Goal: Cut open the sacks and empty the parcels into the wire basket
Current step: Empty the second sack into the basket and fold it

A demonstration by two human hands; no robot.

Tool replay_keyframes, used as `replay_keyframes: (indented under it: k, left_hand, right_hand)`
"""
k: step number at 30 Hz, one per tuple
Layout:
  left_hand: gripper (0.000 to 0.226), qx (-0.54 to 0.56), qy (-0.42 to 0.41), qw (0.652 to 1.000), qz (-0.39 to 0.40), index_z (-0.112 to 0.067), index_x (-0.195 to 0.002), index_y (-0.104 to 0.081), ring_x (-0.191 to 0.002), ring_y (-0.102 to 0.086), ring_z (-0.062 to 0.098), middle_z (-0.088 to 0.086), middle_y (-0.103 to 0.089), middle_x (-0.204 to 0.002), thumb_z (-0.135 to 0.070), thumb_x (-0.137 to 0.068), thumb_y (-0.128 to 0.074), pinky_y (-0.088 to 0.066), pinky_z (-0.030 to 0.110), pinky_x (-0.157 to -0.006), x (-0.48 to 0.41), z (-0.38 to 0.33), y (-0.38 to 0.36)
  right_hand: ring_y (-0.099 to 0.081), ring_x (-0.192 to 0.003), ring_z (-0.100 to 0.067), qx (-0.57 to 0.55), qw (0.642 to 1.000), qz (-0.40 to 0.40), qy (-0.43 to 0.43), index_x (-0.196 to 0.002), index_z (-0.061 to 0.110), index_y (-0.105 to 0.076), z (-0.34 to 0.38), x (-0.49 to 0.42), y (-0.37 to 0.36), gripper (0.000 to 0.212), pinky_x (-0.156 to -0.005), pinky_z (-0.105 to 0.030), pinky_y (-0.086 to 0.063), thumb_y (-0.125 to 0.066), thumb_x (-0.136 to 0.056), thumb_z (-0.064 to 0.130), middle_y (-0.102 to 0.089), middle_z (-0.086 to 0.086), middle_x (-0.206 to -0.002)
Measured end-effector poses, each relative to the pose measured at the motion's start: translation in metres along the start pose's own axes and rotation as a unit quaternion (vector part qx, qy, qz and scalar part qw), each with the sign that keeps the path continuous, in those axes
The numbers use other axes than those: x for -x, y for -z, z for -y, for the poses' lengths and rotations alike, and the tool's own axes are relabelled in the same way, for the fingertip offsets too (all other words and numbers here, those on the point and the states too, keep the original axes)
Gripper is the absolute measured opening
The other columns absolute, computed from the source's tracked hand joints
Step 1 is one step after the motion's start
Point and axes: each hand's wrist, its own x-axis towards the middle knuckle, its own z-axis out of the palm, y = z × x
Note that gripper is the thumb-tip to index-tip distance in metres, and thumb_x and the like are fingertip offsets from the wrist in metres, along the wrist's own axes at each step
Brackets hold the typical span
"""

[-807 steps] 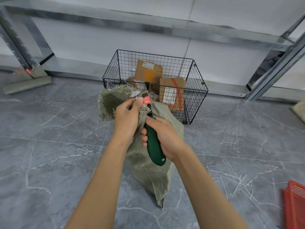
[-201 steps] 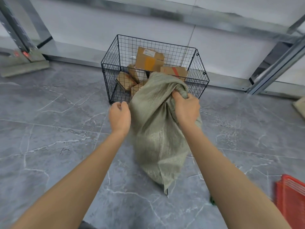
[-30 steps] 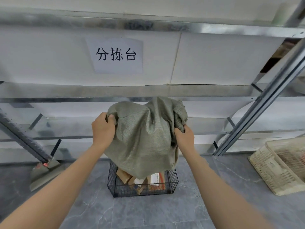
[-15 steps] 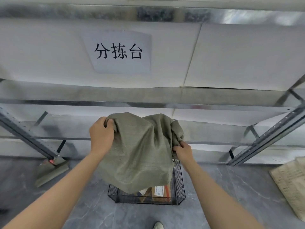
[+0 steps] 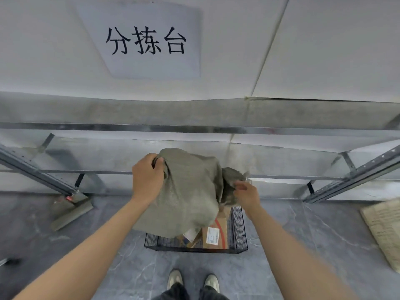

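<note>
Hanging in the air above the wire basket (image 5: 239, 230), the grey-green woven sack (image 5: 186, 195) is held up by a person who stands looking down at it. The left hand (image 5: 147, 180) has its fingers curled tight round one bunched top corner of the sack, knuckles toward the camera. The right hand (image 5: 246, 194) is at the other bunched corner, lower than the left, with its fingertips against the cloth. That hand is blurred, and I cannot tell whether it pinches the fabric or only touches it. The sack droops limp between the two hands, and its lower hem covers the left and middle part of the basket. The black basket stands on the grey marbled floor (image 5: 303, 239), toward the floor's far edge, just in front of the metal rack (image 5: 194, 127). Brown cardboard parcels (image 5: 213, 233) lie in the basket's right part, one with a white label and a red stripe. A paper sign (image 5: 149, 42) with three black characters hangs above the rack. Another pale woven bag (image 5: 387, 230) lies at the floor's right edge. Two pale shoes (image 5: 175, 280) show at the near edge.
</note>
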Motion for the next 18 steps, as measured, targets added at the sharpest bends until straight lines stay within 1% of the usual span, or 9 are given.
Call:
replay_keyframes:
  k: [4, 7, 9, 12, 13, 14, 16, 17, 18]
  left_hand:
    - [0.032, -0.01, -0.02, 0.998, 0.051, 0.007, -0.069, -0.046, -0.055, -0.037, 0.02, 0.019, -0.046, -0.061, -0.013, -0.095, -0.046, -0.025, 0.024, -0.05, -0.004, 0.01, -0.012]
    - [0.03, -0.027, -0.041, 0.997, 0.068, 0.005, -0.072, -0.05, -0.056, -0.043, 0.025, 0.019, -0.052, -0.063, -0.013, -0.095, -0.047, -0.028, 0.021, -0.051, -0.009, 0.019, -0.013]
    - [0.028, -0.027, -0.047, 0.996, 0.076, 0.004, -0.072, -0.051, -0.058, -0.046, 0.028, 0.019, -0.053, -0.063, -0.013, -0.094, -0.048, -0.028, 0.02, -0.051, -0.013, 0.022, -0.011]
    - [0.027, -0.017, -0.044, 0.995, 0.09, -0.004, -0.069, -0.051, -0.052, -0.041, 0.015, 0.008, -0.05, -0.058, -0.012, -0.094, -0.047, -0.031, 0.016, -0.05, -0.017, 0.025, -0.005]
    - [0.027, -0.013, -0.042, 0.995, 0.094, -0.006, -0.068, -0.051, -0.051, -0.039, 0.013, 0.005, -0.049, -0.057, -0.012, -0.094, -0.047, -0.032, 0.014, -0.05, -0.017, 0.025, -0.002]
    - [0.027, -0.011, -0.041, 0.994, 0.098, -0.005, -0.068, -0.052, -0.052, -0.039, 0.012, 0.005, -0.049, -0.058, -0.011, -0.094, -0.048, -0.032, 0.014, -0.051, -0.018, 0.024, 0.0]
    - [0.025, -0.014, -0.04, 0.993, 0.107, 0.0, -0.071, -0.055, -0.057, -0.041, 0.015, 0.013, -0.055, -0.064, -0.01, -0.093, -0.049, -0.031, 0.015, -0.053, -0.02, 0.024, 0.004]
    - [0.024, -0.012, -0.039, 0.993, 0.112, 0.003, -0.073, -0.057, -0.06, -0.045, 0.017, 0.016, -0.058, -0.069, -0.01, -0.093, -0.05, -0.031, 0.015, -0.054, -0.021, 0.023, 0.007]
    - [0.023, -0.007, -0.036, 0.992, 0.117, 0.003, -0.076, -0.06, -0.064, -0.048, 0.018, 0.017, -0.062, -0.074, -0.01, -0.093, -0.05, -0.033, 0.014, -0.056, -0.021, 0.023, 0.009]
  right_hand:
    - [-0.062, -0.095, -0.026, -0.002, 1.0, -0.013, 0.007, -0.109, 0.005, -0.068, 0.006, 0.004, -0.006, 0.031, -0.089, -0.038, -0.05, -0.054, -0.083, -0.005, -0.069, -0.013, -0.109]
    - [-0.061, -0.091, -0.022, 0.007, 1.0, -0.004, 0.023, -0.104, 0.007, -0.069, 0.013, 0.013, -0.014, 0.024, -0.086, -0.035, -0.05, -0.056, -0.085, -0.001, -0.069, -0.012, -0.107]
    - [-0.06, -0.089, -0.018, 0.012, 0.999, 0.009, 0.045, -0.104, 0.009, -0.069, 0.023, 0.022, -0.022, 0.024, -0.079, -0.026, -0.048, -0.056, -0.086, 0.001, -0.069, -0.01, -0.107]
    - [-0.06, -0.086, -0.008, 0.036, 0.993, 0.041, 0.109, -0.112, 0.011, -0.068, 0.05, 0.039, -0.04, 0.032, -0.066, -0.008, -0.043, -0.054, -0.085, 0.0, -0.069, -0.003, -0.108]
    - [-0.06, -0.084, -0.004, 0.039, 0.989, 0.059, 0.133, -0.113, 0.014, -0.068, 0.062, 0.047, -0.046, 0.034, -0.066, -0.006, -0.044, -0.053, -0.085, 0.0, -0.068, 0.001, -0.109]
    - [-0.06, -0.087, -0.003, 0.032, 0.984, 0.081, 0.158, -0.114, 0.016, -0.067, 0.075, 0.056, -0.053, 0.036, -0.072, -0.009, -0.048, -0.053, -0.085, 0.0, -0.066, 0.003, -0.111]
    - [-0.058, -0.106, -0.007, 0.016, 0.969, 0.135, 0.204, -0.117, 0.019, -0.064, 0.098, 0.071, -0.066, 0.039, -0.09, -0.021, -0.048, -0.053, -0.085, 0.0, -0.063, 0.006, -0.118]
    - [-0.054, -0.113, -0.006, 0.019, 0.961, 0.164, 0.223, -0.121, 0.021, -0.062, 0.109, 0.078, -0.072, 0.041, -0.094, -0.021, -0.045, -0.054, -0.085, 0.001, -0.06, 0.008, -0.123]
    - [-0.05, -0.117, -0.003, 0.028, 0.952, 0.19, 0.24, -0.124, 0.024, -0.06, 0.119, 0.085, -0.077, 0.044, -0.093, -0.016, -0.042, -0.055, -0.086, 0.002, -0.057, 0.012, -0.127]
